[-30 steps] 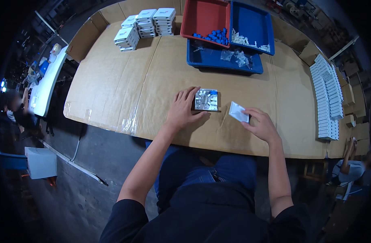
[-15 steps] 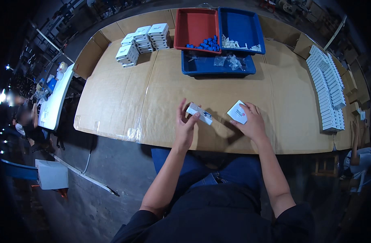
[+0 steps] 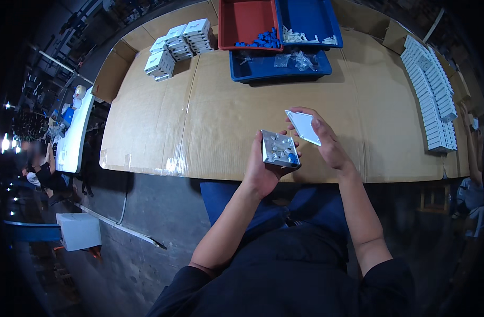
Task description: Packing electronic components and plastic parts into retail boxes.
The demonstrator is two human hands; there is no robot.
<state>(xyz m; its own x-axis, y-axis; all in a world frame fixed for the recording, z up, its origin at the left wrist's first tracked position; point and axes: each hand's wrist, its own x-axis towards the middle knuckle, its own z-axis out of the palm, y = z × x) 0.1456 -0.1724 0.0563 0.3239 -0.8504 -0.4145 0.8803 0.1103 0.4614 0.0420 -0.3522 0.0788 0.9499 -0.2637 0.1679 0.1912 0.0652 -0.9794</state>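
Note:
My left hand (image 3: 263,171) is closed round a small square white plastic case (image 3: 278,149), its open side facing up. Inside the case are moulded white parts and a small blue piece (image 3: 292,158) in the near right corner. In my right hand (image 3: 329,145) is a flat white cover (image 3: 304,127), tilted, with its plain inner side turned toward me. Thumb and fingers pinch it by its edges. Cover and case are apart, the cover a little right of and beyond the case. Both are held above the cardboard-covered table (image 3: 226,116).
Stacks of white cases (image 3: 160,63) stand at the far left. A red tray (image 3: 247,21) holds blue pieces, a blue tray (image 3: 310,16) white pieces, and a nearer blue tray (image 3: 279,76) clear bags. Rows of white housings (image 3: 426,100) line the right side. Another person (image 3: 44,171) is far left.
My left hand has turned over, bringing the case's open inside into view. My right hand has tipped the cover up, from its printed face to its plain inner side, and come nearer the left.

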